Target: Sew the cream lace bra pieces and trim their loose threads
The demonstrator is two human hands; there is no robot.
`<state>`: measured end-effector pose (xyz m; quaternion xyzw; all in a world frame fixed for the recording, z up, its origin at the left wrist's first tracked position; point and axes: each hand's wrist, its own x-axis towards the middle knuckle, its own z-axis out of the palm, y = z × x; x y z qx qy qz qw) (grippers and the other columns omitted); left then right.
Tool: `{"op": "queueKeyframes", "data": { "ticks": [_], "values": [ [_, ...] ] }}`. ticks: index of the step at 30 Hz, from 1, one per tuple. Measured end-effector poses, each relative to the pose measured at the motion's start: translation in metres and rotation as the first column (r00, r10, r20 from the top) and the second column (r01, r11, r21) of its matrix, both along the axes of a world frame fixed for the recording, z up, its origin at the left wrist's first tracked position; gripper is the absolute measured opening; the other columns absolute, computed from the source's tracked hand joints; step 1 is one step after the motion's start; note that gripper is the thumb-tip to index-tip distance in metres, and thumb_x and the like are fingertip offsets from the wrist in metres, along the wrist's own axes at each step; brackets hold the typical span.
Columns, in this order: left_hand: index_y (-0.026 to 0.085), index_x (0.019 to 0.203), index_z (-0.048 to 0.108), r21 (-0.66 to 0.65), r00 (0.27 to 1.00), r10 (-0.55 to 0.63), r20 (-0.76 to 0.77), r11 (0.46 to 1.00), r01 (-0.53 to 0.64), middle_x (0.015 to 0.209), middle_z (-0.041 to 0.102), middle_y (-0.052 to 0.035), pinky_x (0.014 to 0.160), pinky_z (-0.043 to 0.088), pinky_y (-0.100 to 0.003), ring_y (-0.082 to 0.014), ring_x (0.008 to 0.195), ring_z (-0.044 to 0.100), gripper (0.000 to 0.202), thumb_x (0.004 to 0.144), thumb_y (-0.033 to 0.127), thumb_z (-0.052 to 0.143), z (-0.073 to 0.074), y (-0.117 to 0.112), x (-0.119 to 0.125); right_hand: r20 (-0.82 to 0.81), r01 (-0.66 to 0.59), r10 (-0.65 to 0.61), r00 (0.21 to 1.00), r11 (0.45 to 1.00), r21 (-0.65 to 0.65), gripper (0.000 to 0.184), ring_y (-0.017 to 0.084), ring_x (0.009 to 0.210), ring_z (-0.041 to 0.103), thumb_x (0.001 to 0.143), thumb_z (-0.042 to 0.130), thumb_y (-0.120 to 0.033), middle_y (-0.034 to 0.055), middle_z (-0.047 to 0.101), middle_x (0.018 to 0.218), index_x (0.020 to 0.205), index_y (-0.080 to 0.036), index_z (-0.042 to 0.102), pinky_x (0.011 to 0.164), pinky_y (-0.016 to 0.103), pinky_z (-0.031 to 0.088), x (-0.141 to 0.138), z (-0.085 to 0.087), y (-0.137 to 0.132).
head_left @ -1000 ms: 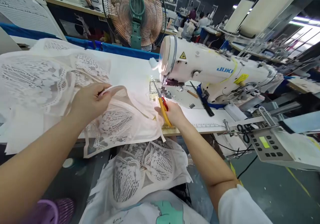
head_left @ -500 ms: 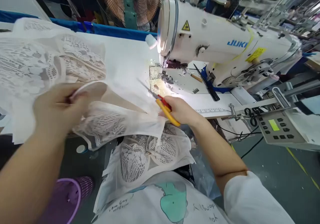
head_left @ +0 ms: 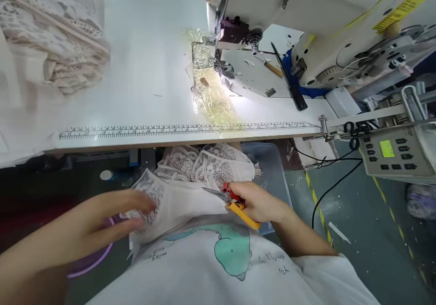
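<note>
A white lace bra (head_left: 185, 200) lies spread across my lap, with more lace bra cups (head_left: 218, 164) just beyond it, partly under the table edge. My left hand (head_left: 116, 216) is over the left lace part of the bra, thumb and fingers apart; whether the fingertips touch the lace is hard to tell. In my right hand (head_left: 257, 200) is a pair of scissors (head_left: 242, 214) with red and orange handles. Their blades point left over the white cloth, and the hand rests at its right end.
A sewing machine (head_left: 259, 5) stands on the white table (head_left: 146, 68), which has a ruler strip (head_left: 184, 130) along its front edge. Folded lace pieces (head_left: 68, 37) lie at left. A control box (head_left: 391, 152) hangs right. A purple basket (head_left: 91, 264) and a grey bin (head_left: 272, 168) are below.
The bra has come down from the table edge onto my lap. My left hand has let go of the cloth and moved lower. My right hand still holds the scissors, lower now. The view tilts down.
</note>
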<state>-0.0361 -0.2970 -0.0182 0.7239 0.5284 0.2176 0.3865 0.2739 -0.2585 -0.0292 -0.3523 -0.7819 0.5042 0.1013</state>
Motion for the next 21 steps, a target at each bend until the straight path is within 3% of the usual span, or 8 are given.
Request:
{"op": "queueKeyframes", "data": {
  "ticks": [1, 4, 7, 10, 12, 16, 18, 21],
  "values": [
    [0.028, 0.09, 0.07, -0.051, 0.975, -0.222, 0.022, 0.974, 0.223, 0.1, 0.07, 0.0012, 0.08, 0.048, -0.02, -0.0146, 0.088, 0.064, 0.019, 0.081, 0.038, 0.057, -0.002, 0.01, 0.011, -0.015, 0.009, -0.009, 1.0, 1.0, 0.025, 0.02, 0.009, 0.056, 0.039, 0.073, 0.055, -0.015, -0.0041, 0.048, 0.066, 0.067, -0.021, 0.037, 0.051, 0.019, 0.033, 0.001, -0.001, -0.003],
    [0.021, 0.095, 0.064, -0.124, 0.938, -0.344, 0.034, 0.93, 0.345, 0.115, 0.063, -0.0074, 0.083, 0.047, -0.026, -0.0211, 0.103, 0.058, 0.023, 0.08, 0.036, 0.055, -0.005, 0.043, 0.047, -0.037, 0.007, -0.004, 0.999, 0.996, 0.093, 0.017, 0.01, 0.06, 0.045, 0.076, 0.055, -0.019, -0.0024, 0.051, 0.066, 0.067, -0.021, 0.041, 0.055, 0.02, 0.037, 0.009, 0.005, -0.01],
    [0.018, 0.083, 0.059, -0.312, 0.869, -0.471, 0.149, 0.812, 0.494, 0.089, 0.063, -0.0048, 0.068, 0.045, -0.024, -0.018, 0.082, 0.057, 0.023, 0.077, 0.04, 0.057, -0.007, 0.066, 0.075, -0.102, 0.007, 0.006, 0.995, 0.992, 0.124, 0.012, 0.013, 0.067, 0.052, 0.078, 0.054, -0.02, -0.0005, 0.055, 0.067, 0.069, -0.021, 0.045, 0.061, 0.022, 0.042, 0.018, 0.012, -0.014],
    [0.017, 0.074, 0.055, -0.383, 0.8, -0.509, 0.317, 0.703, 0.6, 0.076, 0.057, 0.0001, 0.065, 0.041, -0.022, -0.0137, 0.071, 0.052, 0.019, 0.075, 0.036, 0.06, -0.008, 0.074, 0.089, -0.207, 0.044, -0.017, 0.978, 0.99, 0.13, 0.008, 0.014, 0.07, 0.057, 0.079, 0.053, -0.018, 0.0005, 0.058, 0.069, 0.073, -0.021, 0.047, 0.064, 0.024, 0.045, 0.027, 0.015, -0.013],
    [0.018, 0.071, 0.051, -0.362, 0.84, -0.444, 0.313, 0.762, 0.538, 0.071, 0.053, 0.0016, 0.061, 0.039, -0.022, -0.0121, 0.066, 0.049, 0.019, 0.074, 0.034, 0.06, -0.006, 0.075, 0.092, -0.241, 0.099, -0.068, 0.968, 0.988, 0.121, 0.008, 0.016, 0.075, 0.06, 0.078, 0.055, -0.017, 0.0012, 0.06, 0.071, 0.075, -0.021, 0.049, 0.068, 0.026, 0.047, 0.032, 0.016, -0.011],
    [0.02, 0.074, 0.045, -0.224, 0.976, -0.168, 0.141, 0.954, 0.197, 0.072, 0.052, 0.0014, 0.054, 0.038, -0.023, -0.0128, 0.063, 0.046, 0.022, 0.072, 0.038, 0.057, 0.001, 0.069, 0.097, -0.14, 0.256, -0.237, 0.961, 0.956, 0.142, 0.007, 0.016, 0.076, 0.061, 0.077, 0.056, -0.017, 0.0018, 0.061, 0.073, 0.076, -0.02, 0.051, 0.067, 0.026, 0.048, 0.036, 0.016, -0.004],
    [0.02, 0.078, 0.047, -0.198, 0.994, -0.089, 0.066, 0.975, 0.101, 0.077, 0.056, -0.0006, 0.054, 0.039, -0.024, -0.0145, 0.065, 0.049, 0.024, 0.071, 0.042, 0.055, 0.004, 0.065, 0.1, -0.044, 0.324, -0.322, 0.946, 0.924, 0.201, 0.005, 0.014, 0.065, 0.056, 0.078, 0.055, -0.018, 0.0013, 0.06, 0.071, 0.075, -0.02, 0.052, 0.058, 0.023, 0.044, 0.036, 0.015, -0.001],
    [0.021, 0.08, 0.052, -0.154, 0.997, -0.073, 0.036, 0.985, 0.078, 0.082, 0.061, -0.0022, 0.053, 0.041, -0.025, -0.0159, 0.067, 0.053, 0.022, 0.073, 0.041, 0.053, 0.006, 0.061, 0.105, 0.001, 0.365, -0.38, 0.925, 0.889, 0.275, 0.006, 0.011, 0.057, 0.049, 0.079, 0.053, -0.019, 0.0, 0.056, 0.065, 0.073, -0.019, 0.052, 0.052, 0.021, 0.039, 0.034, 0.012, 0.003]
  ]
}}
